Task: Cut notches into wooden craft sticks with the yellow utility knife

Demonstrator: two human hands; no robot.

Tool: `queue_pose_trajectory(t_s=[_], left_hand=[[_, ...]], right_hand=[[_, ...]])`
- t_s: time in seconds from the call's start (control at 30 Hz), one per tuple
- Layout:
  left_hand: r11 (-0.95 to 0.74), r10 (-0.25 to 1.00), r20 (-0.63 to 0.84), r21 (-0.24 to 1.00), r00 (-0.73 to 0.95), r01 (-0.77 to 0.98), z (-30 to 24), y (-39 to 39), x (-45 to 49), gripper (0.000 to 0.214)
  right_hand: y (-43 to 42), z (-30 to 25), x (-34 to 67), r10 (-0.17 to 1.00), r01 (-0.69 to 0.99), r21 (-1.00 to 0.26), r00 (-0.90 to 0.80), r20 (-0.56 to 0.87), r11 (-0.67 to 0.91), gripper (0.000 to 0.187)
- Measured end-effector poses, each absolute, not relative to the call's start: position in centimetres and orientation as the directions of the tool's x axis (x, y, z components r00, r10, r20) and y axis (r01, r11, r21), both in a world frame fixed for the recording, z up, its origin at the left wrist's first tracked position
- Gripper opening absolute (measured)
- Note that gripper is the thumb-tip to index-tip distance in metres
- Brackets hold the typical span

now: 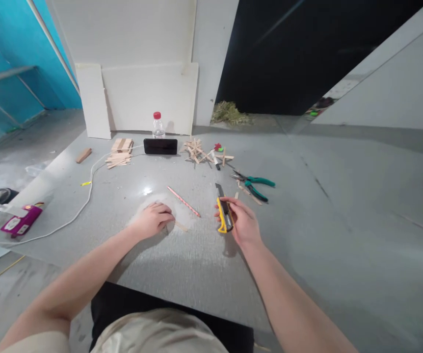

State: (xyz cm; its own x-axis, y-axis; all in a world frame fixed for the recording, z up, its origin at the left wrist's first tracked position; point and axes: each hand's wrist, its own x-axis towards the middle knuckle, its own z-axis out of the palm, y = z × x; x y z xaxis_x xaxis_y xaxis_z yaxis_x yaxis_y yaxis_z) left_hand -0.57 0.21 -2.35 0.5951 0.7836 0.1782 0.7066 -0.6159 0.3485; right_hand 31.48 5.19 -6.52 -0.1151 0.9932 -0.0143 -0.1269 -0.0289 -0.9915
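Note:
My right hand [243, 223] is closed around a yellow and black utility knife [224, 211] with its blade pointing away from me, held just above the grey board [182, 264]. My left hand [154, 219] rests knuckles-up on the board with its fingers curled over a thin wooden stick [180, 226] that pokes out to the right. A pink pencil [184, 201] lies diagonally between the two hands, touching neither.
Green-handled pliers [253, 184] lie right of the knife. Farther back stand a black phone [160, 146], a red-capped water bottle [158, 126], a stack of wooden sticks [119, 153] and a glued stick structure [197, 151]. A white cable [82, 201] and pink packet [22, 220] lie left.

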Motion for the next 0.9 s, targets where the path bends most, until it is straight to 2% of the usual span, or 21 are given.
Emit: queue_pose_trajectory(t_s=[0.13,0.23,0.43,0.57,0.73,0.8,0.9], left_hand=[[-0.616,0.784,0.181,0.343,0.594,0.709,-2.6,0.3,-0.6,0.035],[-0.614,0.787,0.184,0.333,0.589,0.716,-2.9,0.4,-0.7,0.035],[-0.639,0.769,0.190,0.265,0.611,0.722,-3.1,0.6,-0.7,0.035],[-0.654,0.757,0.193,0.209,0.625,0.727,-3.5,0.8,-0.8,0.034],[-0.703,0.711,0.164,0.162,0.683,0.693,-3.8,2.5,-1.5,0.034],[-0.738,0.675,0.143,0.142,0.724,0.660,-3.5,4.0,-1.9,0.034],[-0.765,0.644,0.138,0.116,0.752,0.634,-3.0,6.5,-2.4,0.031]], right_hand=[[5.8,-7.0,31.8,0.992,-0.172,-0.985,-0.121,0.047,0.025,0.038],[5.8,-6.9,31.5,0.988,-0.141,-0.984,-0.099,0.121,0.106,0.038],[4.1,-5.2,30.7,0.951,0.119,-0.944,-0.033,0.306,0.308,0.037],[2.6,-4.3,29.8,0.906,0.297,-0.856,-0.134,0.402,0.424,0.036],[2.6,-2.8,27.5,0.849,0.380,-0.762,-0.311,0.428,0.524,0.027],[3.3,-1.6,26.2,0.848,0.390,-0.757,-0.322,0.422,0.524,0.018],[4.5,-0.1,23.6,0.874,0.393,-0.782,-0.264,0.409,0.484,0.015]])
